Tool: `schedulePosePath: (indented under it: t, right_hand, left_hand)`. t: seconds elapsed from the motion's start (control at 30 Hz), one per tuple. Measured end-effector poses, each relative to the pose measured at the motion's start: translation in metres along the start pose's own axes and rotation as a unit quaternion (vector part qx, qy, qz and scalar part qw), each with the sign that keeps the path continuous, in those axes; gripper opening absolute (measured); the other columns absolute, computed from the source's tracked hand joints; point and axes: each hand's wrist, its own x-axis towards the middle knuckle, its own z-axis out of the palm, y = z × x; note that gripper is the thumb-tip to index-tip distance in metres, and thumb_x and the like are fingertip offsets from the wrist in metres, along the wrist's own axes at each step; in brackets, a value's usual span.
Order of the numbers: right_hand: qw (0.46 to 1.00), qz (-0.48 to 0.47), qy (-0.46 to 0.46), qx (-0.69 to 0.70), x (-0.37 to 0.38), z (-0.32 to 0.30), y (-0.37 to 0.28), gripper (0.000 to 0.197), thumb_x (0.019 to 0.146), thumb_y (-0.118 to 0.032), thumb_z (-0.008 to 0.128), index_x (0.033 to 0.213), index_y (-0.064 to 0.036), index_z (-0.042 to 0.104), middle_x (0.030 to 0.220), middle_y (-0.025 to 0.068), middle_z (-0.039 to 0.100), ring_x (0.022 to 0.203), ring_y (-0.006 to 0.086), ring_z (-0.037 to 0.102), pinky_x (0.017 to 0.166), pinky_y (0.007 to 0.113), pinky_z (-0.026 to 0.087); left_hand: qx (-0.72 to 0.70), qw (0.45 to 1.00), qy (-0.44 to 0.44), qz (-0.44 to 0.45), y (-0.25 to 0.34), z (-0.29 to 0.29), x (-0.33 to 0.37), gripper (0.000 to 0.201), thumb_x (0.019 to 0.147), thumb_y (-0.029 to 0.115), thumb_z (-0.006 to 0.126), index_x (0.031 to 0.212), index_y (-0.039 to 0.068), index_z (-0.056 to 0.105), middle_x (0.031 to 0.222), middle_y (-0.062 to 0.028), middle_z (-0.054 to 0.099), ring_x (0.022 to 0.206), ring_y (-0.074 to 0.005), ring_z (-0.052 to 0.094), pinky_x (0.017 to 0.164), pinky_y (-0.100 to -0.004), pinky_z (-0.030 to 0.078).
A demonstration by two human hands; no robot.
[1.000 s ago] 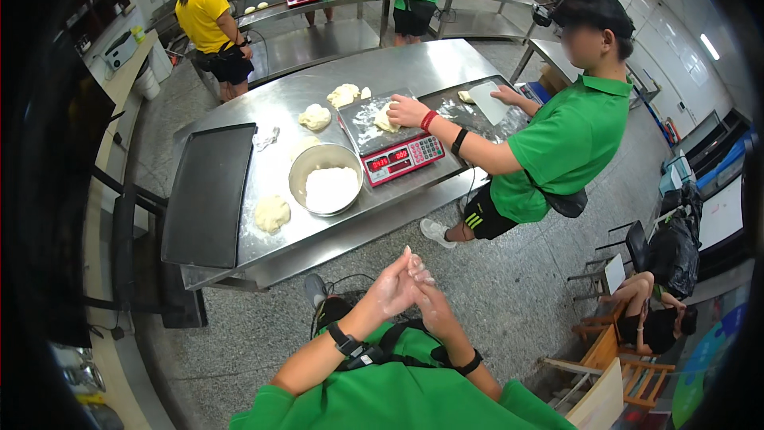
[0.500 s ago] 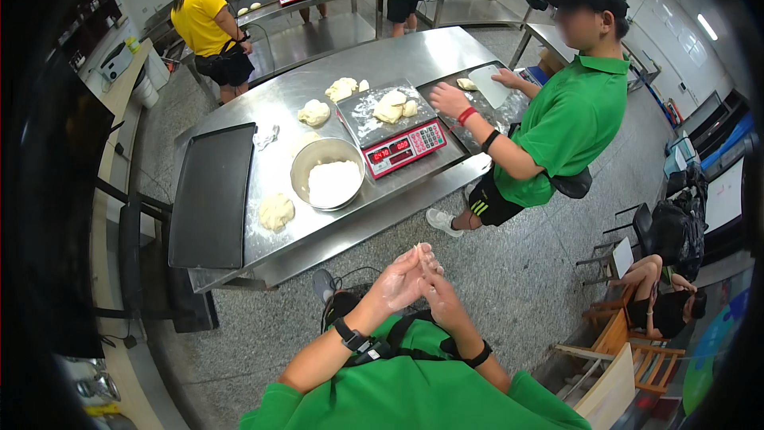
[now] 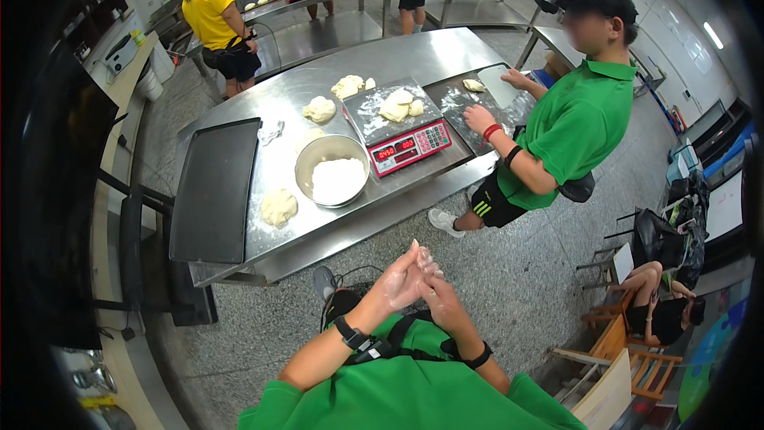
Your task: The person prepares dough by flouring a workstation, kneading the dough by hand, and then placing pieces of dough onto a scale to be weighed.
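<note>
Clock directions run from the hands, twelve straight ahead. A dark panel point(image 3: 68, 191) stands between nine and ten; a person in a yellow shirt point(image 3: 213, 16) is at eleven, by a rear bench point(image 3: 314, 36). The steel table point(image 3: 430, 52) stretches from ten to one above a speckled grey floor point(image 3: 263, 326); a wooden chair point(image 3: 649, 373) is near four.

On the table, a black baking tray point(image 3: 215, 191) lies at ten, its long axis roughly twelve to six, with a dough lump point(image 3: 279, 207) just right of it. A red scale point(image 3: 411, 146) at twelve carries dough pieces point(image 3: 398, 105). A co-worker point(image 3: 573, 111) at half past one holds a white scraper point(image 3: 499, 86). Floor and the table's near edge separate the hands from the bowl.

The steel bowl point(image 3: 306, 161) sits at eleven, round mouth upward, equally wide each way, white powder point(image 3: 338, 181) inside. The left hand point(image 3: 398, 280) points to one, the right hand point(image 3: 446, 302) to eleven; both are white-dusted and together, fingers meeting. Whether they enclose anything, I cannot tell.
</note>
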Motion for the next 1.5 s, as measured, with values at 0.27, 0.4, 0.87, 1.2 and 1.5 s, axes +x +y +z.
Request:
schedulePosePath:
  t: [0.27, 0.4, 0.87, 1.2, 1.5]
  right_hand:
    - [1.0, -0.019, -0.007, 0.02, 0.002, 0.001, 0.009, 0.039, 0.099, -0.016, 0.048, 0.131, 0.0066, 0.047, 0.122, 0.0147, 0.054, 0.113, 0.0227, 0.05, 0.102, 0.032, 0.035]
    - [0.998, 0.044, -0.019, 0.05, 0.001, -0.002, -0.008, 0.051, 0.099, -0.016, 0.048, 0.144, 0.0037, 0.034, 0.142, 0.0152, 0.044, 0.126, 0.0209, 0.043, 0.107, 0.031, 0.03]
    - [0.993, -0.033, 0.077, 0.089, 0.015, -0.018, -0.019, 0.023, 0.091, -0.001, 0.059, 0.113, 0.0057, 0.065, 0.125, 0.0163, 0.058, 0.114, 0.0239, 0.057, 0.099, 0.032, 0.043]
    - [0.984, -0.021, 0.086, 0.157, 0.014, -0.031, -0.006, 0.004, 0.086, 0.001, 0.065, 0.085, 0.0043, 0.066, 0.101, 0.0175, 0.066, 0.103, 0.0249, 0.062, 0.09, 0.034, 0.048]
    - [0.975, 0.016, 0.123, 0.184, 0.009, -0.04, -0.003, 0.015, 0.092, -0.004, 0.058, 0.079, 0.0011, 0.059, 0.092, 0.0149, 0.067, 0.09, 0.0219, 0.065, 0.083, 0.032, 0.05]
  left_hand:
    - [-0.027, 0.999, 0.036, -0.012, -0.002, -0.002, -0.002, 0.036, 0.101, 0.042, 0.042, 0.092, 0.01, 0.055, 0.082, 0.0003, 0.055, 0.084, -0.0175, 0.053, 0.09, -0.0349, 0.045]
    - [0.033, 0.998, 0.06, 0.007, -0.005, 0.003, -0.004, 0.035, 0.101, 0.037, 0.046, 0.114, 0.006, 0.054, 0.095, -0.0036, 0.059, 0.098, -0.022, 0.056, 0.097, -0.0387, 0.046]
    - [0.255, 0.964, 0.073, -0.02, 0.006, -0.006, -0.013, 0.035, 0.095, 0.023, 0.06, 0.118, -0.003, 0.057, 0.117, -0.0118, 0.062, 0.109, -0.02, 0.06, 0.099, -0.0349, 0.047]
    - [0.273, 0.953, 0.102, -0.087, -0.002, -0.003, -0.014, 0.034, 0.096, 0.026, 0.059, 0.114, -0.003, 0.061, 0.112, -0.0104, 0.065, 0.1, -0.0183, 0.064, 0.092, -0.0315, 0.053]
    - [0.325, 0.933, 0.11, -0.112, 0.011, 0.002, -0.02, 0.027, 0.097, 0.018, 0.057, 0.108, -0.006, 0.062, 0.106, -0.017, 0.067, 0.099, -0.023, 0.067, 0.091, -0.0333, 0.054]
